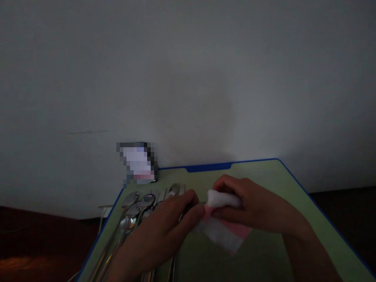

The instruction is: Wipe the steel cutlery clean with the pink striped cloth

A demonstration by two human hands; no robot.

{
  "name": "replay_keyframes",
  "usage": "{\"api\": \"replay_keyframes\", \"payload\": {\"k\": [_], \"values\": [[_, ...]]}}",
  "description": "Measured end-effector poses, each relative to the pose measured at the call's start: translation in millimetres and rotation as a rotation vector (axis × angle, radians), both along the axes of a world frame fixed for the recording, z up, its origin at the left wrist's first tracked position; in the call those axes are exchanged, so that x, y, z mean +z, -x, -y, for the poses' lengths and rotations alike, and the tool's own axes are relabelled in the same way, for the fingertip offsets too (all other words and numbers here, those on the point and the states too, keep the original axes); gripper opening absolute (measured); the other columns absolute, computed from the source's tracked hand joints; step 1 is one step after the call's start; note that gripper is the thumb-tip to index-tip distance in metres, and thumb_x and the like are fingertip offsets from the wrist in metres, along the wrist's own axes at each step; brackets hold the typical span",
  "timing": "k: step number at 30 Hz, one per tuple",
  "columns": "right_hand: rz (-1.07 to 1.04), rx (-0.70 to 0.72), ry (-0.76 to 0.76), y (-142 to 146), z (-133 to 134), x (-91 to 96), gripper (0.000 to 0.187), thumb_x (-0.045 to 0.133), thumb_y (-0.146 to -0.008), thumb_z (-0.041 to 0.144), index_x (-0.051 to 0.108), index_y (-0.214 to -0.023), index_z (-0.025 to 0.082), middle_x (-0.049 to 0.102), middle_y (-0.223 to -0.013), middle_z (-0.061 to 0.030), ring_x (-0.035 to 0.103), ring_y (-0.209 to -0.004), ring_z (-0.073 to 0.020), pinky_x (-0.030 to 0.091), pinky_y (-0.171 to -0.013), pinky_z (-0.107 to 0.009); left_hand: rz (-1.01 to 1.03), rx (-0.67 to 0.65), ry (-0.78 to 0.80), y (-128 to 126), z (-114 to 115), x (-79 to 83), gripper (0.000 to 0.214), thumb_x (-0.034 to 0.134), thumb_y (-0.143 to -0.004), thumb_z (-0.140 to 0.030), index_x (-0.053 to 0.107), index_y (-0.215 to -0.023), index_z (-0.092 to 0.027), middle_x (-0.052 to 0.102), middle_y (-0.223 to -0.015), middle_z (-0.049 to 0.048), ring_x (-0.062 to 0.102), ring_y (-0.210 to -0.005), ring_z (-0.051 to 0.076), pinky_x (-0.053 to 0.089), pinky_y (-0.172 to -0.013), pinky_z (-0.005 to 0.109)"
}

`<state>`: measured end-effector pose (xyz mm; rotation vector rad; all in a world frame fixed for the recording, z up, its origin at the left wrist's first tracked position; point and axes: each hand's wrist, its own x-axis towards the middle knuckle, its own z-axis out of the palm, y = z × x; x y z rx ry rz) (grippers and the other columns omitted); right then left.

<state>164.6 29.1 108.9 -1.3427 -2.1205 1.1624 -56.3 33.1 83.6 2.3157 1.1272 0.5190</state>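
Note:
My right hand (249, 205) is closed round a white and pink cloth (223, 231), bunched at the top and hanging down onto the green tray (264, 172). My left hand (164, 227) pinches a thin metal utensil whose tip goes into the cloth; I cannot tell which kind it is. Both hands meet over the middle of the tray. Several spoons (132, 213) and other cutlery lie side by side on the tray's left part, partly hidden under my left hand.
The tray has a blue rim (208, 167) and rests on a dark wooden surface (35, 243). A blurred-out small object (138, 162) stands behind the tray's far left corner against a plain pale wall. The scene is dim.

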Motion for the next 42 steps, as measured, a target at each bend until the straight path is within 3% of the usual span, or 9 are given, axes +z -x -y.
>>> {"api": "replay_keyframes", "payload": {"k": [4,9,15,18,23,29,33,38,42], "values": [[0.025,0.024,0.001,0,-1,-1.3,0.032,0.057,-0.079,0.044,0.052,-0.099,0.021,0.061,-0.082,0.0005,0.053,-0.067,-0.0111,0.037,-0.056,-0.021,-0.023,-0.025,-0.020,-7,-1,0.8,0.031,0.033,-0.091,-0.041,0.056,-0.078,-0.024,0.064,-0.073,-0.0012,0.058,-0.064,0.014,0.040,-0.056,0.026],[0.132,0.161,0.013,-16,-2,-1.4,0.032,0.053,-0.081,0.044,0.055,-0.103,0.020,0.062,-0.090,-0.0016,0.055,-0.078,-0.0140,0.039,-0.066,-0.024,-0.003,0.027,-0.028,-1,-8,5.6,0.038,0.030,-0.091,-0.045,0.055,-0.072,-0.022,0.061,-0.065,-0.0012,0.056,-0.060,0.014,0.037,-0.054,0.026],[0.202,0.147,-0.051,-28,-1,1.7,0.029,0.049,-0.084,0.045,0.058,-0.096,0.020,0.063,-0.086,-0.0016,0.057,-0.078,-0.0138,0.038,-0.066,-0.023,-0.098,0.099,0.074,-6,-11,6.7,0.049,0.024,-0.094,-0.041,0.056,-0.065,-0.017,0.059,-0.056,-0.0013,0.052,-0.053,0.011,0.032,-0.052,0.023],[0.265,0.220,-0.023,-23,0,-1.6,0.034,0.047,-0.084,0.048,0.060,-0.085,0.017,0.063,-0.076,-0.0023,0.057,-0.070,-0.0137,0.037,-0.060,-0.023,-0.153,0.042,0.050,-22,-7,4.1,0.050,0.025,-0.094,-0.041,0.058,-0.066,-0.017,0.060,-0.057,-0.0008,0.052,-0.053,0.011,0.030,-0.052,0.024],[0.284,0.303,0.048,-7,0,-8.9,0.042,0.035,-0.089,0.047,0.061,-0.092,0.014,0.066,-0.079,-0.0064,0.059,-0.068,-0.0142,0.038,-0.060,-0.023,-0.191,-0.078,0.037,-37,-1,0.8,0.051,0.024,-0.095,-0.040,0.059,-0.066,-0.018,0.061,-0.059,-0.0014,0.054,-0.055,0.011,0.029,-0.055,0.025],[0.292,0.191,0.005,-6,-2,-10.0,0.041,0.041,-0.085,0.053,0.060,-0.089,0.017,0.065,-0.078,-0.0051,0.058,-0.069,-0.0152,0.038,-0.059,-0.024,-0.216,-0.084,0.016,-30,-6,-2.6,0.047,0.024,-0.095,-0.040,0.059,-0.071,-0.019,0.061,-0.063,-0.0010,0.054,-0.057,0.013,0.030,-0.056,0.025],[0.169,0.024,-0.005,-12,-4,-5.1,0.042,0.053,-0.079,0.051,0.053,-0.106,0.020,0.065,-0.088,-0.0033,0.058,-0.075,-0.0146,0.042,-0.063,-0.024,-0.214,-0.012,-0.018,-21,-10,-2.7,0.045,0.027,-0.094,-0.040,0.058,-0.069,-0.019,0.060,-0.061,-0.0008,0.053,-0.057,0.013,0.029,-0.055,0.025],[0.085,0.012,-0.299,-16,-8,-4.2,0.025,0.048,-0.087,0.037,0.059,-0.104,0.023,0.062,-0.105,-0.0026,0.056,-0.097,-0.0148,0.043,-0.085,-0.029,-0.126,0.061,-0.080,-21,-9,0.3,0.042,0.029,-0.094,-0.035,0.059,-0.071,-0.019,0.058,-0.057,-0.0027,0.051,-0.051,0.011,0.028,-0.051,0.024],[0.139,0.037,-0.444,-13,-4,-8.7,0.033,0.044,-0.089,0.029,0.052,-0.121,0.025,0.054,-0.124,-0.0036,0.043,-0.118,-0.0168,0.035,-0.100,-0.036,-0.090,0.101,-0.088,-24,-9,1.9,0.040,0.029,-0.094,-0.031,0.059,-0.071,-0.018,0.059,-0.056,-0.0032,0.051,-0.048,0.010,0.027,-0.048,0.023]]}}
